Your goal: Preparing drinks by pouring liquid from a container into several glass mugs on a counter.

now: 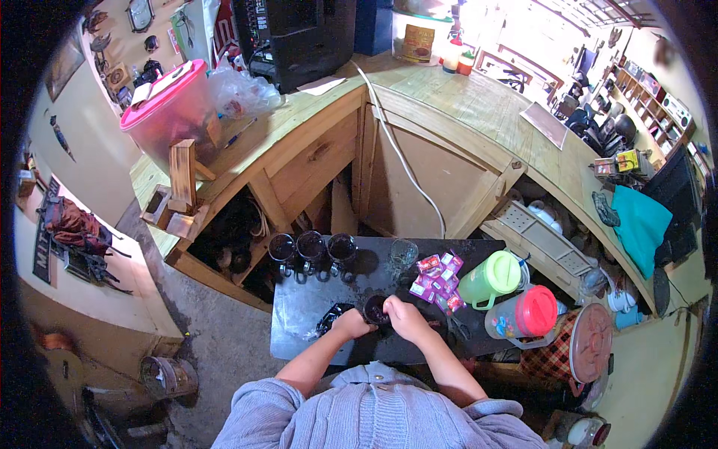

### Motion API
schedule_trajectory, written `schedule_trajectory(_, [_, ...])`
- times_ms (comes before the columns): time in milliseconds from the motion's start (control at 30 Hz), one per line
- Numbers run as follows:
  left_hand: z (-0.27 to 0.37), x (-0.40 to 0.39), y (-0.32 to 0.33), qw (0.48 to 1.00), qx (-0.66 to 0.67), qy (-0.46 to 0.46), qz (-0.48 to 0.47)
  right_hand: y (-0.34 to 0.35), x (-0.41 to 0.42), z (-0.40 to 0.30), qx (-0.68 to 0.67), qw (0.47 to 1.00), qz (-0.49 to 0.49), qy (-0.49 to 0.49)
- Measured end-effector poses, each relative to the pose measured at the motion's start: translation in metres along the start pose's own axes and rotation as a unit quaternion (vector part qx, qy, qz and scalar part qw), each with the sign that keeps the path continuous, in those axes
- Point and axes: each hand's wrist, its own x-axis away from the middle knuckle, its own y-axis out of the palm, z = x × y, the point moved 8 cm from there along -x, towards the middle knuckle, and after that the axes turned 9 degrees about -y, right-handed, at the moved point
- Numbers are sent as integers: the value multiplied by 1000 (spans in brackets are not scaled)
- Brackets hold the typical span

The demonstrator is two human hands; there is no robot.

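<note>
My left hand [353, 324] is closed at the left side of a glass mug [376, 310] with dark contents. My right hand [405, 319] has its fingers at the mug's rim on the right; whether it pinches the rim or something small is unclear. A crumpled dark packet [335, 317] lies beside my left hand. Three glass mugs with dark contents, one of them at the left end [281, 247], stand in a row at the table's back left. An empty-looking glass [404, 253] stands at the back middle, near a pile of purple and red sachets [439, 280].
The dark table [303, 351] also holds a green lidded pitcher [491, 279], a clear pitcher with a red lid [521, 314] and scissors [459, 328]. A lidded container [590, 343] stands to the right. A wooden counter [449, 112] with shelves and a white cable [401, 151] lies beyond.
</note>
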Motion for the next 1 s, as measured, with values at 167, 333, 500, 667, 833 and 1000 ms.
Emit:
schedule_trajectory(167, [-25, -11, 12, 999, 11, -35, 14, 8, -2, 0, 121, 991, -62, 15])
schedule_trajectory(333, [4, 8, -7, 999, 13, -37, -12, -5, -2, 4, -11, 1000, 4, -11])
schedule_trajectory(500, [-21, -15, 13, 1000, 10, -10, 23, 1, -2, 3, -75, 997, 1, -25])
schedule_trajectory(667, [-24, -24, 20, 1000, 9, -6, 13, 4, 1, 11, 11, 999, -49, -10])
schedule_trajectory(833, [-30, -28, 23, 1000, 4, -5, 0, -18, -5, -2, -18, 998, 61, -6])
schedule_trajectory(1000, [-28, -26, 24, 1000, 9, -11, -1, 0, -4, 4, 16, 1000, -16, -10])
